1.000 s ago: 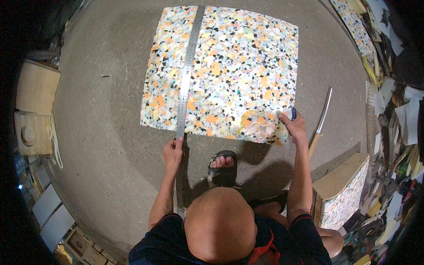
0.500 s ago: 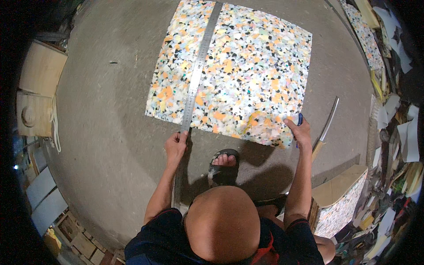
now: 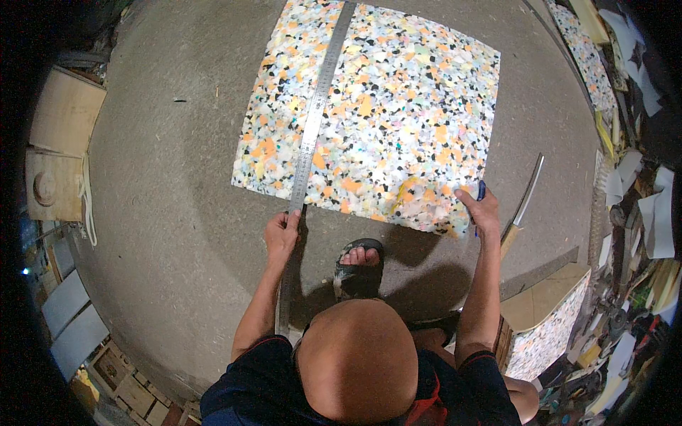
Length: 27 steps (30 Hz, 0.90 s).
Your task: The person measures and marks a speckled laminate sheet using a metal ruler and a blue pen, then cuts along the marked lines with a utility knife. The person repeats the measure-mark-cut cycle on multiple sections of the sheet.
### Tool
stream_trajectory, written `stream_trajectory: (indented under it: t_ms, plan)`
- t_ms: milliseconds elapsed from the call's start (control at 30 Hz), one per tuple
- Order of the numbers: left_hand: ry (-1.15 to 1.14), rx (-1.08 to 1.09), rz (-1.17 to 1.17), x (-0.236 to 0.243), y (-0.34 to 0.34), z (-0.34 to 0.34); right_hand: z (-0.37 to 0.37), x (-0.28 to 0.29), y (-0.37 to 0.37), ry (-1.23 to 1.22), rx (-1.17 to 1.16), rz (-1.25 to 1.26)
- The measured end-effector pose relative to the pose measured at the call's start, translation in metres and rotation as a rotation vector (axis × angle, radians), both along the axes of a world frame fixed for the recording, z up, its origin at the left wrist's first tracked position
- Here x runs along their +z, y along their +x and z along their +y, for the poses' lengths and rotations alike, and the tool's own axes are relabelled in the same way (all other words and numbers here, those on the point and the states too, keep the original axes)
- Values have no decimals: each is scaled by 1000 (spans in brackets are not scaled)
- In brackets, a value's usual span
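While the steel ruler already spans the seemingly uncut rebonded-foam sheet on the floor, the left hand pinches the ruler's near end and the right hand grips a blue object by the near right corner.

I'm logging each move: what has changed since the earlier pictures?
The view turned slightly; nothing else visibly moved, was grasped or released. The left hand still holds the metal ruler on the speckled sheet, the right hand a blue object at the sheet's edge; the long knife is unmoved.
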<state>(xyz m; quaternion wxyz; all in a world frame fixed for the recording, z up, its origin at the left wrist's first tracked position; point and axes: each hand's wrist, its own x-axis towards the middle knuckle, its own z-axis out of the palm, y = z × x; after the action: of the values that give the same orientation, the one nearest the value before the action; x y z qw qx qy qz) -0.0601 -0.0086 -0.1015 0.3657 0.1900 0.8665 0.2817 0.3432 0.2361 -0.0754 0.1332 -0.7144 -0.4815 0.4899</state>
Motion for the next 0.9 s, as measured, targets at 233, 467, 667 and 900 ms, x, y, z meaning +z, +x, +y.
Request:
stream_trajectory:
  t_ms: [233, 467, 667, 900]
  plan:
    - [18, 43, -60, -7, 0, -3, 1, 1, -1, -31, -9, -50]
    - [-31, 6, -14, 11, 8, -7, -10, -5, 7, -90, -31, -15]
    - [-45, -23, 45, 18, 10, -4, -9, -8, 4, -3, 5, 51]
    - [-66, -62, 58, 15, 4, 2, -9, -6, 5, 25, -23, 43]
